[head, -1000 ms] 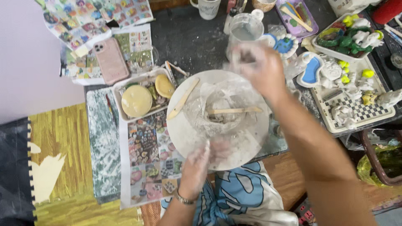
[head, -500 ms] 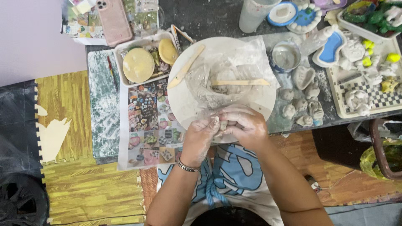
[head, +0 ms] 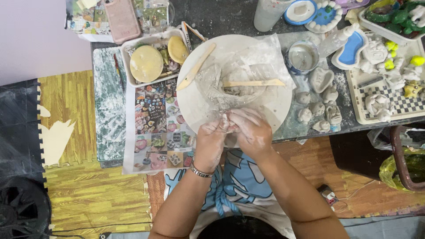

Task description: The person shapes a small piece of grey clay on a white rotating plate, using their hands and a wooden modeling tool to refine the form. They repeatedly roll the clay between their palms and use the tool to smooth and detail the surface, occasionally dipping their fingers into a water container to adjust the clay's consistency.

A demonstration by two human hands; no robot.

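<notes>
A single head-worn camera looks almost straight down from above the person, at close range. The worktop [head: 248, 17] fills the upper half of the frame, the floor [head: 88, 194] the lower left, and the person's arms rise from the bottom centre.

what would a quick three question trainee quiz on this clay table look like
1. True or false: both hands are pressed together at the near edge of the round board.
2. Which lies on the plastic bag in the middle of the board? A) a pink phone B) a wooden stick C) a yellow figure
3. Fill in: the bracelet is on the ___ wrist.

Key
1. True: the left hand and the right hand meet there, white with clay.
2. B: the wooden stick lies across the bag.
3. left
</notes>
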